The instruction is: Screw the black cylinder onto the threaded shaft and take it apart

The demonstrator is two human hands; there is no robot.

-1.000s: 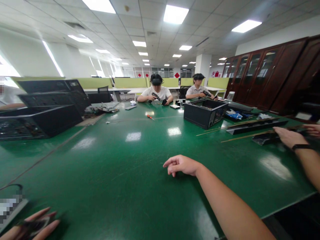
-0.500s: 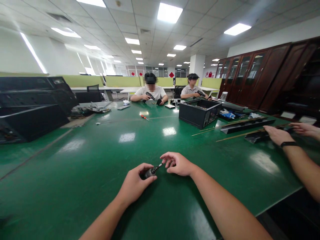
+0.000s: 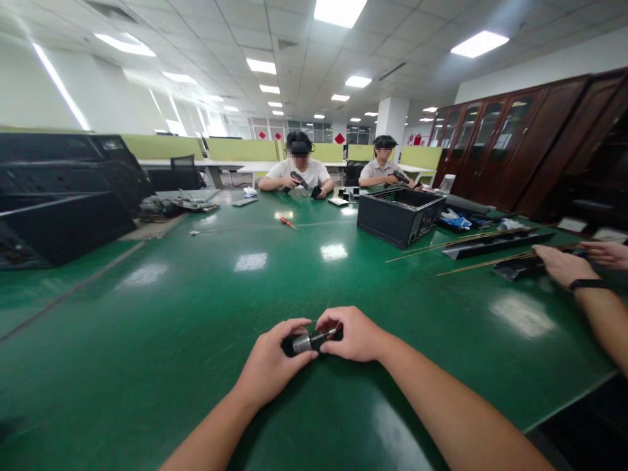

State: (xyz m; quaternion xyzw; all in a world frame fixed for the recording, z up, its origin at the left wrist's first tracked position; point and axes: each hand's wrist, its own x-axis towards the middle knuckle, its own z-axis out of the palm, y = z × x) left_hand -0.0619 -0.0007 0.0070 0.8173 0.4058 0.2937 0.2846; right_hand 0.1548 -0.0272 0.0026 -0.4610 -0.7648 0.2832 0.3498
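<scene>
My left hand is wrapped around a short cylindrical tool with a grey metal barrel, a dark narrower front part and a slim shiny tip, perhaps a drill or screwdriver head. Its rear end is hidden in the palm. The tip points right, into the curled fingers of my right hand, which close around it with the thumb below. Whether every fingertip touches the metal cannot be made out. Both hands are just above the green table.
An orange screwdriver lies mid-table. Beyond it stands a black computer case. Larger black cases are at left. At right, a co-worker's hands are over dark metal channels and thin rods. Two people sit opposite, holding power tools.
My right hand has closed in around the tool's tip, its thumb nearer the front part. The tool has turned to lie flatter, showing more of its grey barrel. The view has shifted slightly.
</scene>
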